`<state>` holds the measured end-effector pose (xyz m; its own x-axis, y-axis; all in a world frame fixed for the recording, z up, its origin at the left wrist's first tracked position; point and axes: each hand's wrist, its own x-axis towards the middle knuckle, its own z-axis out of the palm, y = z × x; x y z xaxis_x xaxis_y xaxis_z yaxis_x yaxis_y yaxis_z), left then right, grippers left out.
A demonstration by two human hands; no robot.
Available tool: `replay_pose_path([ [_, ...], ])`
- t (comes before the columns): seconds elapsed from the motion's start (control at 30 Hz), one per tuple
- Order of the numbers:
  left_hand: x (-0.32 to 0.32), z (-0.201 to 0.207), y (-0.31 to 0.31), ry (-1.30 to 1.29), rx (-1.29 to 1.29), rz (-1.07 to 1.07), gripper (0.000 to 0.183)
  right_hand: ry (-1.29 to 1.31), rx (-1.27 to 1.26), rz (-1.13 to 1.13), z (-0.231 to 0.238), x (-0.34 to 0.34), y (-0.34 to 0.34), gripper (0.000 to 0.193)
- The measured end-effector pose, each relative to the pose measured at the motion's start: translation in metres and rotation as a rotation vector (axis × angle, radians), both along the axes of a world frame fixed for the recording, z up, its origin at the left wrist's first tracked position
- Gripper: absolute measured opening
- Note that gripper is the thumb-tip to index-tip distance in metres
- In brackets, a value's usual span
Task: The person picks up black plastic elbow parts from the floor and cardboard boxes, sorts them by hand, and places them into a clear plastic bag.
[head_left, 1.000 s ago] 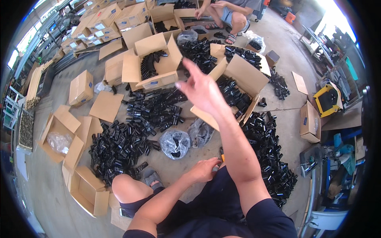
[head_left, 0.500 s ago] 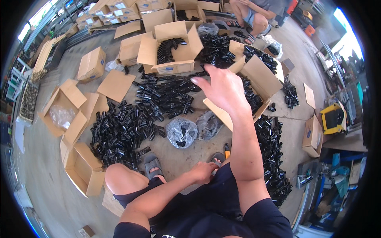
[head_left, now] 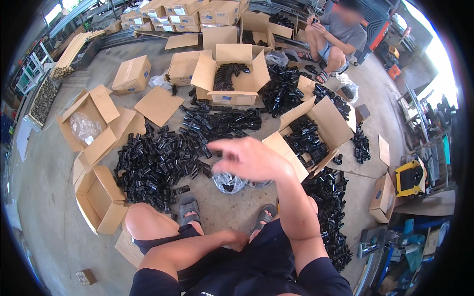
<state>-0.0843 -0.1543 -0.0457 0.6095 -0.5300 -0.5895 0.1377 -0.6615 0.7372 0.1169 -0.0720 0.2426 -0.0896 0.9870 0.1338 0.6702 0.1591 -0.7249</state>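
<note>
My right hand (head_left: pixel 249 159) hangs in the air in front of me, blurred, fingers loosely apart and pointing left, with nothing seen in it. Just beyond and below it lies a clear plastic bag (head_left: pixel 228 182) with black parts inside. My left hand (head_left: pixel 240 240) rests low between my knees, close to my right sandal (head_left: pixel 265 215); its fingers look curled, and whether it holds anything is hidden. A large pile of black plastic parts (head_left: pixel 158 165) covers the concrete floor to my front left.
Open cardboard boxes ring me: an empty one (head_left: pixel 98 200) at my left, one with parts (head_left: pixel 232 74) ahead, another (head_left: pixel 316 133) at my right. More black parts (head_left: pixel 328 207) lie right of my leg. Another person (head_left: pixel 335 37) sits at the far right.
My right hand has dropped from an upraised spread position to a lower one, turned to the left. The view has tilted so more of the far floor shows. My left hand stays low.
</note>
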Motion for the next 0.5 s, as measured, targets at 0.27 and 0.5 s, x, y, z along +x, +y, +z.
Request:
replay_pose_path([
  [0.27,-0.03,0.03,0.005,0.085,-0.217,-0.016,0.043,0.439,-0.104,-0.423,-0.045,0.053,-0.021,0.043],
  [0.5,-0.071,0.043,-0.008,-0.048,-0.027,0.29,0.032,0.209,-0.125,-0.469,-0.046,0.043,-0.034,0.049],
])
